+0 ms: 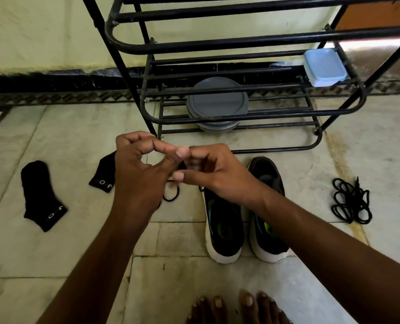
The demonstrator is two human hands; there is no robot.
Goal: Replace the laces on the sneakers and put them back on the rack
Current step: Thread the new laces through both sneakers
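Just in front of rack (241,40), our L hand (143,174) & R hand (217,176) both pinch the black lace (171,197). Sneakers (224,232) sit on floor before rack, spare laces (351,202) off its right front corner.

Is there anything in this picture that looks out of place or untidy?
Yes. A blue lidded box and a grey round container sit in the shoe rack, where one expects shoes. One black sock and a second sock lie apart on the floor, left of the sneakers.
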